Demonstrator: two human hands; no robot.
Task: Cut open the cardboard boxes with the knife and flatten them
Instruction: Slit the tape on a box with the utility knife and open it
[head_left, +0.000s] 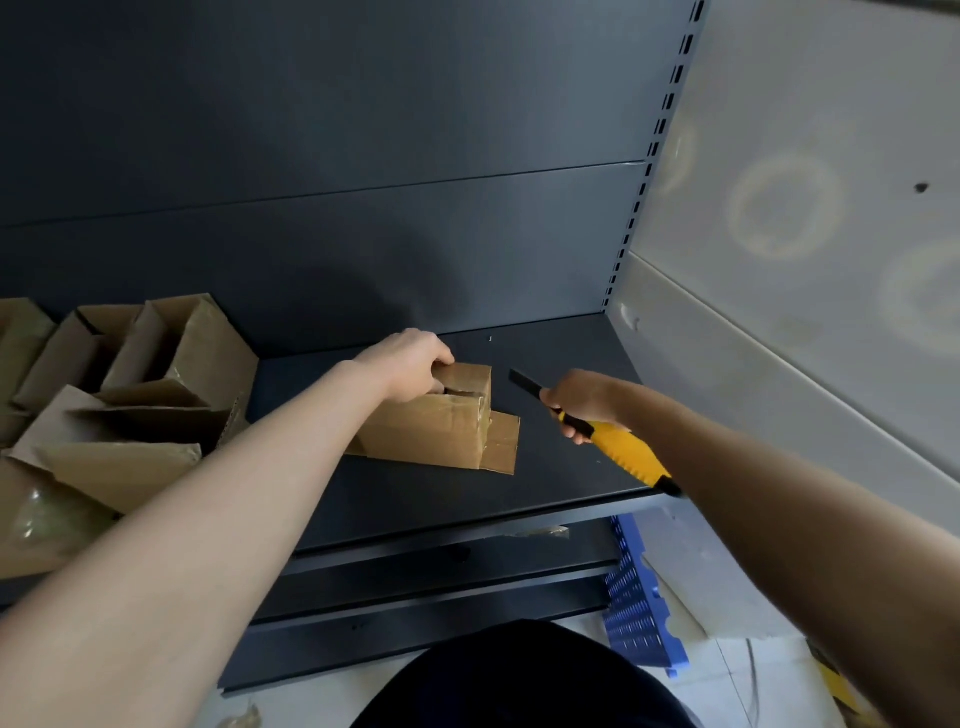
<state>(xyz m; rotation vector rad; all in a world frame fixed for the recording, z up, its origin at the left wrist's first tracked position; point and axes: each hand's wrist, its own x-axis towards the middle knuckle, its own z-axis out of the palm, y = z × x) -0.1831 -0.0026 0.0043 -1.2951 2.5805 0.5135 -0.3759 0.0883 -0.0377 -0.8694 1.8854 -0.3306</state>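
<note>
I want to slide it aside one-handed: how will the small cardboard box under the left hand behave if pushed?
The small cardboard box looks light and probably empty, so it should slide easily on the smooth dark shelf. Its top flaps look creased and loose under the left hand, so it may cave in. The side flap lying flat could drag or fold.

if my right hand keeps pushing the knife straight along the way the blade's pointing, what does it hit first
Probably nothing soon: the knife in the right hand points up-left, passing just right of the cardboard box, toward the shelf's back panel. Depth is unclear.

A dark metal shelf (545, 467) carries 1 small cardboard box (436, 431) and opened boxes (130, 405) at its left
</note>
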